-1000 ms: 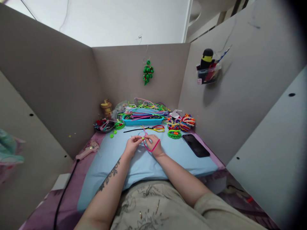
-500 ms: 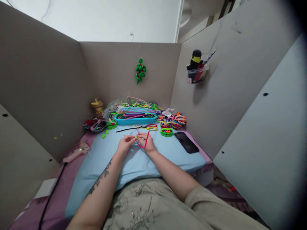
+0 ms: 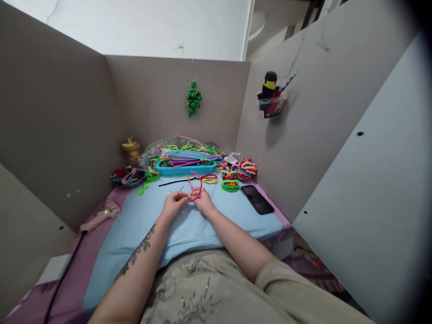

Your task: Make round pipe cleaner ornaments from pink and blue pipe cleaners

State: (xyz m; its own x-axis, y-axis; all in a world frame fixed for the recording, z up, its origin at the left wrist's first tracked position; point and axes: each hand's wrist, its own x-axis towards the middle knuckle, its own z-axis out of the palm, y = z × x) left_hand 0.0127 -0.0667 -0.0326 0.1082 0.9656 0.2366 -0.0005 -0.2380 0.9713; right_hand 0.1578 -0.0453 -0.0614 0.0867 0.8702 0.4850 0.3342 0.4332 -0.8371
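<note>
Over the blue cloth [image 3: 141, 252], my left hand [image 3: 174, 204] and my right hand [image 3: 204, 201] meet fingertip to fingertip. Between them is a bright pink pipe cleaner [image 3: 201, 181], bent in a curve that rises above my right fingers. Both hands are closed on it in a pinch. A small yellow-green piece shows at the fingertips, and pale blue and light pink strands stick out behind; how they join is too small to tell. Just beyond lie a black pipe cleaner [image 3: 175, 182] and scissors [image 3: 209, 178] with red and yellow handles.
A blue tray [image 3: 185, 170] heaped with pipe cleaners stands at the back. On the left are a pink glue gun [image 3: 101, 217] and a dark bowl [image 3: 130, 181]. To the right lie a phone [image 3: 257, 199] and a green woven piece [image 3: 230, 185]. Grey panels enclose three sides.
The pink pipe cleaner has turned from a sharp, angular bend low beside my right hand to a rounder curve standing higher. The whole view has shifted slightly.
</note>
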